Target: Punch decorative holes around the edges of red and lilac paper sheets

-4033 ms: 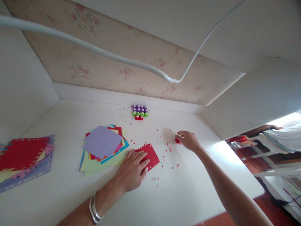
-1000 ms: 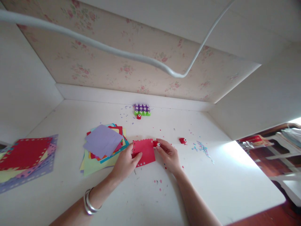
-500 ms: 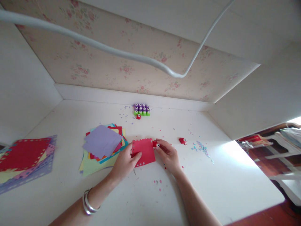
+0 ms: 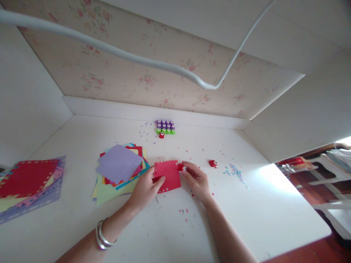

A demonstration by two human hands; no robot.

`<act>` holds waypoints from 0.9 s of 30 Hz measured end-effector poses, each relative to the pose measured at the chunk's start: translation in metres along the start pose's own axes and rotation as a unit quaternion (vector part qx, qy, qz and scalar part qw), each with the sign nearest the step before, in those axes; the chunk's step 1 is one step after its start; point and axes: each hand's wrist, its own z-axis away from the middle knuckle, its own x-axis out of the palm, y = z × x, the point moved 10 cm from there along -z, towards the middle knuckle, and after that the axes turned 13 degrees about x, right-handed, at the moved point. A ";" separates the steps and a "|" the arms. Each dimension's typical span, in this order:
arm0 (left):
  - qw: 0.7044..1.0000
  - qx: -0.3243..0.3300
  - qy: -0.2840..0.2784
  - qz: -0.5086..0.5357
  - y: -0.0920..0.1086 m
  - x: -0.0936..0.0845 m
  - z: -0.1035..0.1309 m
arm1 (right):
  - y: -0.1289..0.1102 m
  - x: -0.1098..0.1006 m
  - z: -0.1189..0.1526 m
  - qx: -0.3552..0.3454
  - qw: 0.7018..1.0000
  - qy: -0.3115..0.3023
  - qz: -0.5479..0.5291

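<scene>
My left hand [image 4: 146, 185] grips a square of red paper [image 4: 168, 175] by its left side, thumb on top. Small punched shapes run along the paper's top, left and bottom edges. At its upper right edge, a small red craft punch [image 4: 181, 167] with a white and black button is pinched in the fingers of my right hand [image 4: 196, 179]. Whether the paper sits inside the punch slot is too small to tell. Another red craft punch [image 4: 212, 163] lies on the table to the right of my right hand.
Purple and green craft punches [image 4: 165, 126] stand in rows at the back, with one red punch [image 4: 161, 135] in front. A stack of coloured paper [image 4: 119, 164] lies left of my hands, punched sheets [image 4: 30, 179] farther left. Paper confetti [image 4: 236, 172] is scattered rightward. A white cable [image 4: 164, 65] crosses above.
Almost nothing differs. Both hands keep their hold on the red paper and the craft punch, and the view has shifted very slightly.
</scene>
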 end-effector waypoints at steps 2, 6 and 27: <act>1.000 0.001 0.001 -0.008 0.001 -0.001 0.000 | 0.001 0.000 0.000 0.004 1.000 0.000 -0.001; 1.000 0.003 -0.003 -0.013 0.001 -0.001 -0.001 | 0.002 0.000 0.000 0.003 1.000 -0.005 -0.003; 0.998 0.028 -0.002 -0.049 0.015 -0.002 0.000 | 0.014 -0.002 -0.003 0.045 0.998 0.007 0.032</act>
